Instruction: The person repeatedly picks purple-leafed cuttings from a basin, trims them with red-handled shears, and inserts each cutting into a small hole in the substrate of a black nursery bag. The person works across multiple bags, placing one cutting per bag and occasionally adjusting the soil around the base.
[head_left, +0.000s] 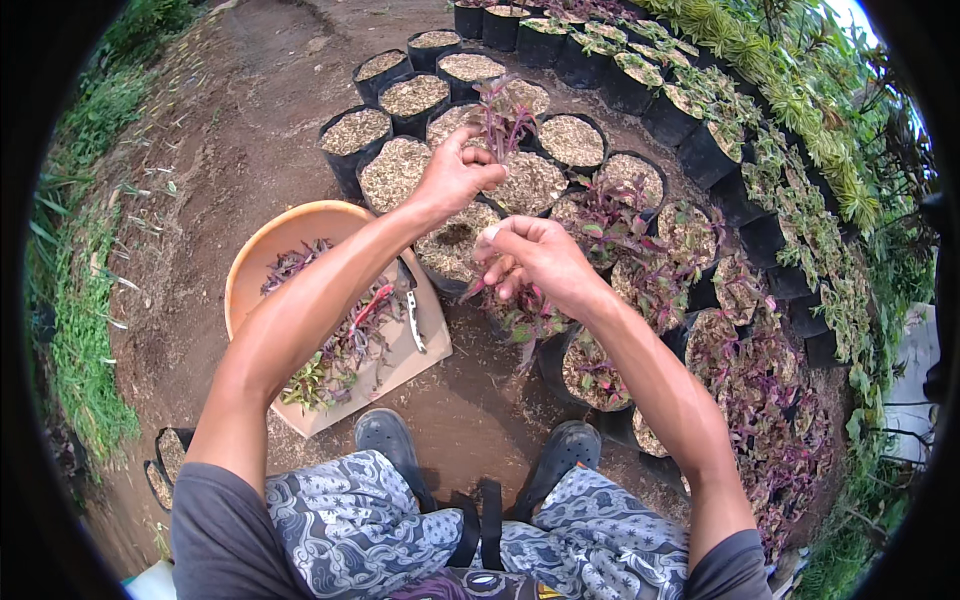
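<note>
My left hand (463, 174) pinches a leafy purple cutting, likely coleus (505, 120), by its lower stem, above the filled black grow bags. Nearer to me, my right hand (536, 259) is loosely curled, thumb close to the forefinger; whether anything small sits between them is unclear. Just left of its fingertips, a grow bag (442, 251) of pale, chaffy growing mix has a dark hollow in its surface. Behind it stands another bag of the same mix (529, 184). Below the right hand, a planted bag (525, 319) carries purple and green leaves.
An orange basin (244, 270) stands at left, partly behind my left forearm. On a tan sheet (431, 330) lie loose cuttings (330, 379), red-handled pruning shears (371, 307) and a white-handled tool (415, 322). Rows of planted bags (705, 150) curve along the right.
</note>
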